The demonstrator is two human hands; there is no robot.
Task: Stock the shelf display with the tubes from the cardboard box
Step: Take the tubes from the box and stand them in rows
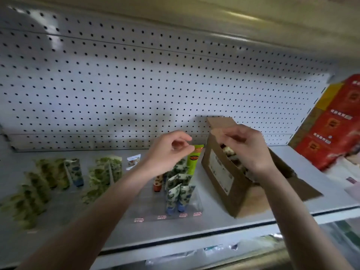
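I have both hands up over the shelf, in front of the white pegboard back panel. The left hand hangs with its fingers loosely curled, thumb and forefinger close together, and I see nothing in it. Its forefinger tip is just beside the orange top of a lime-green tube that stands upright. I cannot tell whether they touch.

The right hand is over the mouth of the cardboard box, fingers curled, forefinger and thumb near the raised flap. Motion blur keeps me from telling whether it grips anything. The box stands tilted on the shelf at the right with its flaps open, and blurred tubes in the box show under the hand.

Between my forearms sits a clear display tray holding leaf-patterned tubes with blue caps, with a red-orange tube just left of them. Rows of green patterned tubes stand farther left, and a small sachet is near the back. Red packages are stacked at the far right.
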